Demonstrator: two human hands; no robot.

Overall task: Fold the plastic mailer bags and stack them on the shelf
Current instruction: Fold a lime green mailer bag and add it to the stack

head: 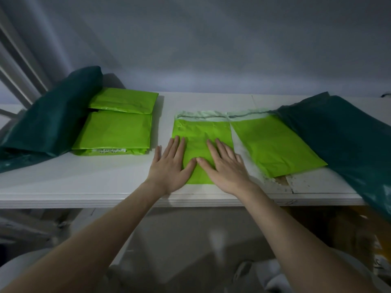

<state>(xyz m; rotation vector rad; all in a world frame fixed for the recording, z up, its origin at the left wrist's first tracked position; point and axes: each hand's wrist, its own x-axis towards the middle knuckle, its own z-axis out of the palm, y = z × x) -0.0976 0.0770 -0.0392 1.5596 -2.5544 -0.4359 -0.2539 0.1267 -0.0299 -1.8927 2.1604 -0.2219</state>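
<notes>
At nine o'clock on the white shelf (pixel 118 178) a dark green plastic bag (pixel 48 121) lies slumped, its contents hidden, and just beside it at ten o'clock sits the stack of folded lime mailers (pixel 115 131), with another folded mailer (pixel 123 100) lying behind it. At the centre, the left hand (pixel 169 163) lies flat with straight fingers, half on the shelf and half on the left edge of the lime mailer being folded (pixel 201 134); the right hand (pixel 225 163) presses flat on its right side, thumbs almost touching, neither gripping anything. At two o'clock a second unfolded mailer (pixel 275 144) touches it, partly tucked under a dark green plastic sheet (pixel 342 134) at three o'clock that droops over the shelf edge. The slick film could slide under the palms and give a crooked crease; dragging it may shift the neighbouring mailer, and the overhanging sheet could slip off.
</notes>
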